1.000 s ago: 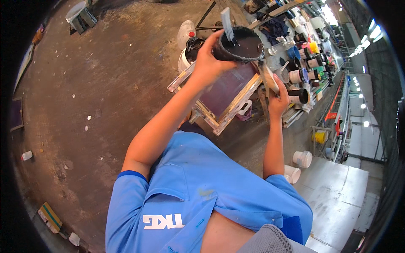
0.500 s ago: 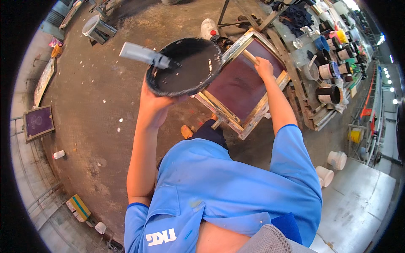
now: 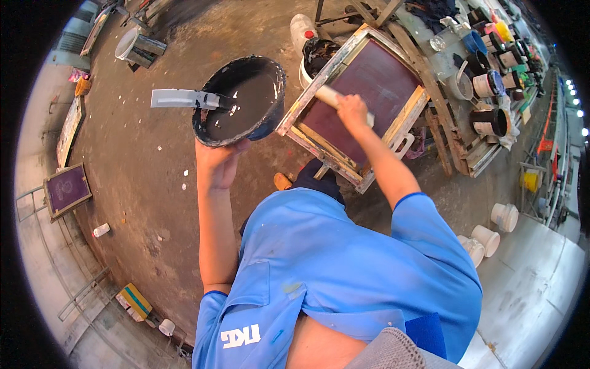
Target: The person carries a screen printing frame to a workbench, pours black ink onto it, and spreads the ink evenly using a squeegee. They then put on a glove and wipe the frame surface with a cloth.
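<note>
My left hand (image 3: 218,161) grips a round black tub (image 3: 252,101) of dark paint from underneath, out to the left of the screen. A flat, light spatula (image 3: 178,98) leans out over the tub's left rim. My right hand (image 3: 353,114) is closed on a pale wooden-handled squeegee (image 3: 329,97), held over a wood-framed screen (image 3: 384,80) with purple mesh. The screen rests tilted on a wooden stand. A plastic jug (image 3: 303,31) with a red cap and a white bucket (image 3: 305,72) of dark stuff sit behind its left edge.
Many paint pots (image 3: 488,86) crowd a pallet bench (image 3: 455,141) at the right. White buckets (image 3: 485,240) stand near metal sheeting on the right. Another framed screen (image 3: 67,190) and a small bottle (image 3: 101,230) are at the left, a bucket on a stand (image 3: 128,43) at upper left.
The tub has come down and to the left, showing more of the screen. The squeegee in my right hand has swung up over the mesh. The view has also shifted.
</note>
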`<state>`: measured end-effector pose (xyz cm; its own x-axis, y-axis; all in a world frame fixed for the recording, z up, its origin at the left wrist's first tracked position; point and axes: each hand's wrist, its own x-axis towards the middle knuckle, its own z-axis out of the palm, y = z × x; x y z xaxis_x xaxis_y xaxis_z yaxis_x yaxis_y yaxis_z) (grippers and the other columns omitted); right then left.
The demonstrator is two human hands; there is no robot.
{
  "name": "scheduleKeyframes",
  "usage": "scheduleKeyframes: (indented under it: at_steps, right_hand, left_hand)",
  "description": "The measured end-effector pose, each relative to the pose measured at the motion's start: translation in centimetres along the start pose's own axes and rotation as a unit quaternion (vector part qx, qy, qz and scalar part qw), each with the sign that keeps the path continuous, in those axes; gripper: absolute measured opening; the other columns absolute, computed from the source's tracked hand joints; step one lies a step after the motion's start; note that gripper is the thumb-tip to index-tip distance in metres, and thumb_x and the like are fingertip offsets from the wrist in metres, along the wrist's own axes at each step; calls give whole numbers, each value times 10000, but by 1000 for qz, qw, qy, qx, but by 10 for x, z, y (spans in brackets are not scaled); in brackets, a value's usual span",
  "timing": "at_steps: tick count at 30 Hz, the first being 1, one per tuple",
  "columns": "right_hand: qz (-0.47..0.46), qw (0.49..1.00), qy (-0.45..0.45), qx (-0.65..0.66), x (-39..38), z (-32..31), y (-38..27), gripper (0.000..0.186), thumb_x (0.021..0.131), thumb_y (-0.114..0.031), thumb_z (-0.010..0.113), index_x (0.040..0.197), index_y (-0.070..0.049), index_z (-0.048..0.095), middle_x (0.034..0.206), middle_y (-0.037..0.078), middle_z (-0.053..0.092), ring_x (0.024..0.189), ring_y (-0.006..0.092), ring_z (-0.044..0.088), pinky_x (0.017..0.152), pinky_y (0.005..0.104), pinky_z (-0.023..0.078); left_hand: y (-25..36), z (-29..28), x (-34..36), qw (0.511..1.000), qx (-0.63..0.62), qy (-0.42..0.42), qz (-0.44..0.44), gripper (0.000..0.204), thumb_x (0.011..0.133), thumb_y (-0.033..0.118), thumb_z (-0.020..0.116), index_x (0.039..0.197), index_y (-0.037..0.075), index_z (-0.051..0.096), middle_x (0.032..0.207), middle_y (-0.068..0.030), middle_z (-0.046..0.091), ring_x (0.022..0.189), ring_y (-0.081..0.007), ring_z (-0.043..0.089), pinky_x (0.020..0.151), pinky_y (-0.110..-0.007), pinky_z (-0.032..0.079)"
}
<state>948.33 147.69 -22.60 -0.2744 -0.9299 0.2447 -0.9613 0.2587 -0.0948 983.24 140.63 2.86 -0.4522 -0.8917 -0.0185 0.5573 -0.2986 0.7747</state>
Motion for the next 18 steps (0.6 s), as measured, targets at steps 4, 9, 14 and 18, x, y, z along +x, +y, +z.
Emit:
scheduleKeyframes:
  at_steps: [4,9,14,18]
  right_hand:
    - [-59,994,29,89,-57,6,-56,202,835,-212,621,1016,-168,695,831,37,602,857,251,566,688,404,482]
    - [-117,984,-49,124,-71,-13,-79,249,796,-153,630,1020,-223,713,837,27,614,856,224,568,712,396,452]
    - [-265,956,-113,51,13,-14,-38,353,744,-70,643,1017,-277,725,925,-60,669,910,180,578,805,366,388]
    - [-279,948,-139,65,30,-7,-33,371,725,-41,666,999,-284,727,997,-103,683,976,150,571,873,360,361]
  left_hand:
    - [-5,7,2,999,42,6,-25,810,600,-149,739,1332,53,459,1244,-92,585,1114,-218,598,861,-360,556]
    - [-9,16,8,999,-6,-32,-2,790,595,-163,733,1312,52,480,1238,-88,590,1107,-221,599,893,-384,530]
    - [-3,-1,-7,999,-6,-41,-8,820,635,-133,721,1368,69,414,1259,-112,574,1120,-255,595,865,-377,547]
    - [-2,0,-16,1000,2,-15,6,827,599,-180,709,1345,63,448,1229,-85,589,1112,-231,595,851,-363,536]
